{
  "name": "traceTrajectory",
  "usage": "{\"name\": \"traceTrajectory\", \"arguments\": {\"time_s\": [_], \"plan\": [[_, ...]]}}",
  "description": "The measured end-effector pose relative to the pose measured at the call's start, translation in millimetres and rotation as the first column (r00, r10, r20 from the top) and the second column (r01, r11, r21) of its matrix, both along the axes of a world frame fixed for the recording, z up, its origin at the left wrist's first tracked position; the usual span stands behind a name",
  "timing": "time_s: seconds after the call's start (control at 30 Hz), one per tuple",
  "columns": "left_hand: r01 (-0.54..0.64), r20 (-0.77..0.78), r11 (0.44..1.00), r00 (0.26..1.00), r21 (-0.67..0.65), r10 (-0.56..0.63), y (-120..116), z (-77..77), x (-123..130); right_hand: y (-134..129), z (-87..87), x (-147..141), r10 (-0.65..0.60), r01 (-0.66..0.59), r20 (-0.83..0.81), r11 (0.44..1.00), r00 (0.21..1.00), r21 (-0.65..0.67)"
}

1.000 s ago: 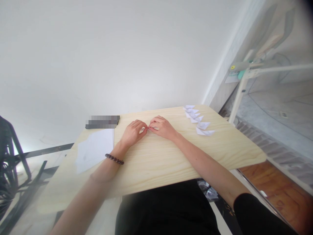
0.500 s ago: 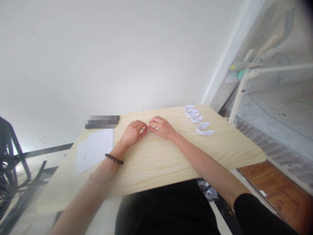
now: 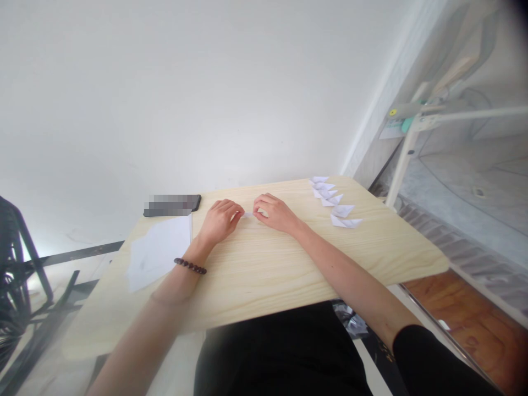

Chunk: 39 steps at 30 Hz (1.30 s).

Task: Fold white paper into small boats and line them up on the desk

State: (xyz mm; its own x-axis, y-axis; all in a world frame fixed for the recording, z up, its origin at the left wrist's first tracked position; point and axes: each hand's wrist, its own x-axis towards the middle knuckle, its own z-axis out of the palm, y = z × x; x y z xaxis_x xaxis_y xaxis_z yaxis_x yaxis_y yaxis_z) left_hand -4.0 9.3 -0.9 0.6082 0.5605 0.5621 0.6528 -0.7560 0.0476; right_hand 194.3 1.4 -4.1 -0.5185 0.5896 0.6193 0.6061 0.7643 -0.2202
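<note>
A small folded piece of white paper (image 3: 248, 214) stretches between my two hands above the wooden table, most of it covered by fingers. My left hand (image 3: 223, 220), with a dark bead bracelet at the wrist, pinches its left end. From the other side my right hand (image 3: 273, 213) pinches the right end between thumb and fingers. Several folded white paper boats (image 3: 332, 199) stand in a slanting row to the right of my right hand. To the left of my left hand lie white paper sheets (image 3: 160, 250).
A dark flat object, partly pixelated (image 3: 173, 205), lies at the table's back left. The light wooden table (image 3: 256, 275) stands against a white wall. A white metal frame (image 3: 406, 154) rises beyond its right edge, and a black chair (image 3: 20, 253) is at far left.
My left hand has moved slightly left, away from the right one, so the gap between the fingertips has widened. White paper now shows in that gap.
</note>
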Motion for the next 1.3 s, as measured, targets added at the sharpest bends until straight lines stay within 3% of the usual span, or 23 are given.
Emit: {"name": "traceTrajectory", "arguments": {"time_s": [0.67,1.3], "plan": [[-0.083,0.011,0.996,0.996,0.016,0.083,2,3.1,-5,8,-4.7,6,-0.101,0.103,0.047,0.994,0.994,-0.041],[-0.030,0.005,1.000,1.000,-0.008,0.030,2,0.1,-6,5,-11.5,6,-0.147,0.151,0.073,0.987,0.986,-0.057]]}}
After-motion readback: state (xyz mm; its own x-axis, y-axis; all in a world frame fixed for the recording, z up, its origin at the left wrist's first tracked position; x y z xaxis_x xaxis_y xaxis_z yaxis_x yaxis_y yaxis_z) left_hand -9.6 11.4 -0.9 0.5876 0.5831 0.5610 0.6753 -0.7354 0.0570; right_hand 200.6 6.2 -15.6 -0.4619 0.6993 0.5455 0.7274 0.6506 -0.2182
